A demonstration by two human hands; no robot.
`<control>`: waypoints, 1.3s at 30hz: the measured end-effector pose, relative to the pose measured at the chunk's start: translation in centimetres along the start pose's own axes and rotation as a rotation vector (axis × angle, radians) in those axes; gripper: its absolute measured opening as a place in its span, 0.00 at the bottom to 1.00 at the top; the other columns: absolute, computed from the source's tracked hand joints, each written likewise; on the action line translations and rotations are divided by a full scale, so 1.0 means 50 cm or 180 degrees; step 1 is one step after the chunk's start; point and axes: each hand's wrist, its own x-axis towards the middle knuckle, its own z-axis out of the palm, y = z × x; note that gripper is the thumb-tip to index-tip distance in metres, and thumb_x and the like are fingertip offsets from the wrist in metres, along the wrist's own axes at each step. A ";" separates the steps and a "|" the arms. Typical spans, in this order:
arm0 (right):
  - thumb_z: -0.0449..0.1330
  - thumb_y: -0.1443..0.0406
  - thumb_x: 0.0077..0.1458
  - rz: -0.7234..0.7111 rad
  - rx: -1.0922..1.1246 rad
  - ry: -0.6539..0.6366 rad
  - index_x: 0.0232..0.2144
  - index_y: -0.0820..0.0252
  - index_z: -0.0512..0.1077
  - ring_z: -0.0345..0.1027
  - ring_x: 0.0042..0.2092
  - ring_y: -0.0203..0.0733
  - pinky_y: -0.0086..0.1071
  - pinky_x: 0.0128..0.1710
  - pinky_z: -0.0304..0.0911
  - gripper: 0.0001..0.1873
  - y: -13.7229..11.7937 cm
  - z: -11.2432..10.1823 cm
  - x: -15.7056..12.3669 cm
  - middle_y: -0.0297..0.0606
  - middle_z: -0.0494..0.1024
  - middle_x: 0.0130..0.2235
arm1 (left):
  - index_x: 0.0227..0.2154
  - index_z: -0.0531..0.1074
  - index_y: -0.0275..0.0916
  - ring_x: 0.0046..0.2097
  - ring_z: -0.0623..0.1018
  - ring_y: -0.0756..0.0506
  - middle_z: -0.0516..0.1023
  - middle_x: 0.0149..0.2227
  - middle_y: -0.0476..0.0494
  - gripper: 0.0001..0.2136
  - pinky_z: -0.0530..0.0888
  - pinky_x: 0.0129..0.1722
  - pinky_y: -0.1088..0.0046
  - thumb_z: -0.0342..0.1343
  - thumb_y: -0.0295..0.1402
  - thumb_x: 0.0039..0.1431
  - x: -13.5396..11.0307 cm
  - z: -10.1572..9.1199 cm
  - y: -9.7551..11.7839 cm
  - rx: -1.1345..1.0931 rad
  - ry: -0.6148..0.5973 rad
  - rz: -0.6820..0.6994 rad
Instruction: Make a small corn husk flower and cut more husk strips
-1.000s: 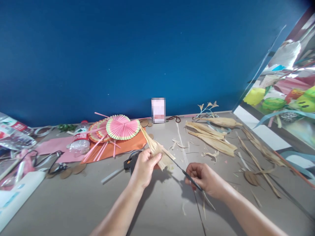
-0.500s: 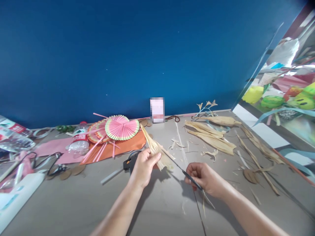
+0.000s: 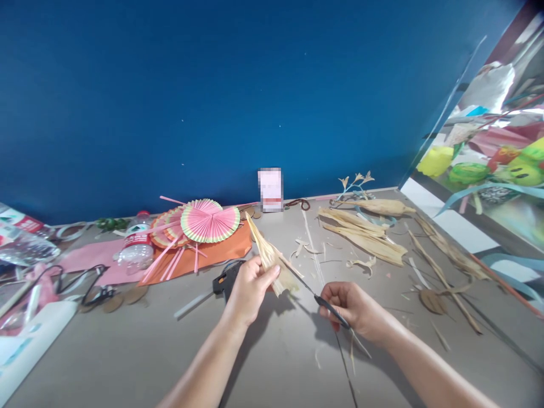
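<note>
Between the thumb and fingers of my left hand (image 3: 254,287) is a pale, dry corn husk (image 3: 267,254), its pointed tip up and its wide end down. My right hand (image 3: 355,310) grips black-handled scissors (image 3: 332,310) seen edge-on. Their thin blades point up-left and reach the husk's right edge; how far apart the blades are I cannot tell. Under my right hand hang thin husk slivers (image 3: 360,344). Close behind my left wrist, partly hidden, lies a black glue gun (image 3: 221,281) with a glue stick in its back end.
More dry husks (image 3: 365,241) lie at the right, near a dried flower sprig (image 3: 357,182). Pleated pink paper fans (image 3: 210,222) rest on orange paper at the left. Beside them stands a plastic bottle (image 3: 138,243). A blurred pink card (image 3: 271,190) leans on the blue wall (image 3: 255,102).
The husk in my left hand has tilted slightly, its tip shifting a little to the right. My right hand and the scissors stay almost where they were.
</note>
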 end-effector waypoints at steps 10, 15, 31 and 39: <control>0.63 0.57 0.41 -0.0094 0.0219 -0.0011 0.22 0.64 0.64 0.56 0.18 0.27 0.22 0.18 0.46 0.16 0.007 0.008 -0.003 0.25 0.63 0.15 | 0.39 0.69 0.34 0.33 0.75 0.46 0.77 0.33 0.41 0.17 0.68 0.27 0.76 0.59 0.35 0.45 -0.008 0.018 0.020 -0.0728 -0.0268 -0.0408; 0.63 0.56 0.39 -0.0084 0.0287 0.0016 0.21 0.63 0.64 0.56 0.18 0.26 0.22 0.18 0.46 0.17 0.001 0.014 -0.006 0.25 0.62 0.15 | 0.37 0.70 0.33 0.33 0.76 0.45 0.78 0.33 0.41 0.15 0.69 0.30 0.74 0.58 0.35 0.47 -0.007 0.018 0.015 -0.0863 -0.0278 -0.0360; 0.63 0.54 0.38 0.0104 0.0439 -0.0027 0.22 0.63 0.63 0.56 0.18 0.27 0.22 0.16 0.42 0.19 -0.010 0.005 -0.021 0.25 0.61 0.16 | 0.31 0.71 0.34 0.29 0.75 0.48 0.75 0.28 0.45 0.10 0.69 0.25 0.76 0.55 0.35 0.48 0.000 0.003 0.013 -0.0529 -0.0072 -0.0240; 0.62 0.52 0.39 -0.0036 0.0226 -0.0548 0.24 0.64 0.63 0.56 0.19 0.27 0.23 0.18 0.44 0.21 -0.018 -0.013 -0.033 0.29 0.65 0.17 | 0.31 0.69 0.33 0.25 0.73 0.49 0.76 0.28 0.44 0.12 0.68 0.25 0.76 0.55 0.38 0.48 0.002 -0.004 0.017 -0.0250 0.0270 0.0075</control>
